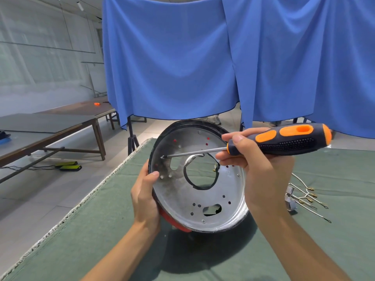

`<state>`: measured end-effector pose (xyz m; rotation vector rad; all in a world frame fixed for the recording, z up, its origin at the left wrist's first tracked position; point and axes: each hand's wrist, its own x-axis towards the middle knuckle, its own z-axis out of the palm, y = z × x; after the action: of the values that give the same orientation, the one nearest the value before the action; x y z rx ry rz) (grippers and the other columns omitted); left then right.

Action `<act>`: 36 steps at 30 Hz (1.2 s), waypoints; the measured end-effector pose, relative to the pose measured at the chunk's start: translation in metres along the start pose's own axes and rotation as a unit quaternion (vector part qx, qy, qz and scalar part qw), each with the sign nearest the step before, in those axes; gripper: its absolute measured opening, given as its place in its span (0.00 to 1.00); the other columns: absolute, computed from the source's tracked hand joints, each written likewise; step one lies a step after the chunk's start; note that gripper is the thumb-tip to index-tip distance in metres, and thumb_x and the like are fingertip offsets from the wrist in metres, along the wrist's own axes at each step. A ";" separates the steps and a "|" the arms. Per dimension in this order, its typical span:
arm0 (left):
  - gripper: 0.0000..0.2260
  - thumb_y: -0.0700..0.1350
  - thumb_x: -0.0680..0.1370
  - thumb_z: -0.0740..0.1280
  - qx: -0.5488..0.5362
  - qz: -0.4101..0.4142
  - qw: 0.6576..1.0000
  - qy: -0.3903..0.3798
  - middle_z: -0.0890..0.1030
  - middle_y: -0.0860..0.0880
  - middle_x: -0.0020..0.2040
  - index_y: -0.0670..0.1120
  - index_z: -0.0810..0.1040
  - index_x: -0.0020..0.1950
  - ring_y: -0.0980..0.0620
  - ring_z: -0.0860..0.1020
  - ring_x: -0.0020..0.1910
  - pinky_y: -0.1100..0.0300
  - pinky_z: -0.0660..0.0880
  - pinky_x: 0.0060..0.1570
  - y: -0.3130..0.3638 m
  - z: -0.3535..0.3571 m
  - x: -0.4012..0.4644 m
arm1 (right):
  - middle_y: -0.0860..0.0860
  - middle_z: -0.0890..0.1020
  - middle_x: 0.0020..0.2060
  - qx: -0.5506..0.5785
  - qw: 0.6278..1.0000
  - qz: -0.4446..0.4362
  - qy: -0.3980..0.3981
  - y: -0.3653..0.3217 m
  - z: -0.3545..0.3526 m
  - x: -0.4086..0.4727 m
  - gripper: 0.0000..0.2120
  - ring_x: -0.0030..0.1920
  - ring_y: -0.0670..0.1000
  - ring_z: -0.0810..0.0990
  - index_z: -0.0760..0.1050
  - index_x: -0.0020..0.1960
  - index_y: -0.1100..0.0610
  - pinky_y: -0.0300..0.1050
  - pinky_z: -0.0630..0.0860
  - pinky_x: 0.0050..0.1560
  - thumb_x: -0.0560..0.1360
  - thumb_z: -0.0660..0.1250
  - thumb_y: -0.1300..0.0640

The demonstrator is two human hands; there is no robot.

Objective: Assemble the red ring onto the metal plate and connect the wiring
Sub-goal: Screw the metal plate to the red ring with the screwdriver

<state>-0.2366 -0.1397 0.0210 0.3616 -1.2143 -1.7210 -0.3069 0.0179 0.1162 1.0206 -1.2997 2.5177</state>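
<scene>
While the metal plate (194, 191) stands tilted on the green mat (101, 230), left hand (145, 197) grips its left rim w/ curled fingers, thumb on the inner face. Red ring (174, 222) shows under the plate's lower edge. Right hand (261, 171) is closed round a screwdriver (280, 141), tip on the plate's upper-left. White wires (306, 197) lie right of plate. Beyond plate: blue curtains (223, 57), benches (50, 130) at left.

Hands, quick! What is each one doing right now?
Left hand: grips the metal plate by its edge.
Right hand: holds the screwdriver.
</scene>
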 end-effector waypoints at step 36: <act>0.27 0.43 0.63 0.60 0.091 0.041 0.995 -0.031 0.82 0.50 0.49 0.54 0.76 0.62 0.47 0.77 0.51 0.43 0.77 0.54 -0.002 0.002 0.003 | 0.57 0.82 0.30 -0.030 0.998 -0.043 -0.028 -0.006 0.004 -0.005 0.07 0.25 0.56 0.81 0.77 0.35 0.58 0.43 0.77 0.27 0.70 0.66 0.66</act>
<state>-0.2402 -0.1408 0.0210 0.3628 -1.4165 -1.5665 -0.2987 0.0195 0.1188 1.1160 -1.3080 2.3879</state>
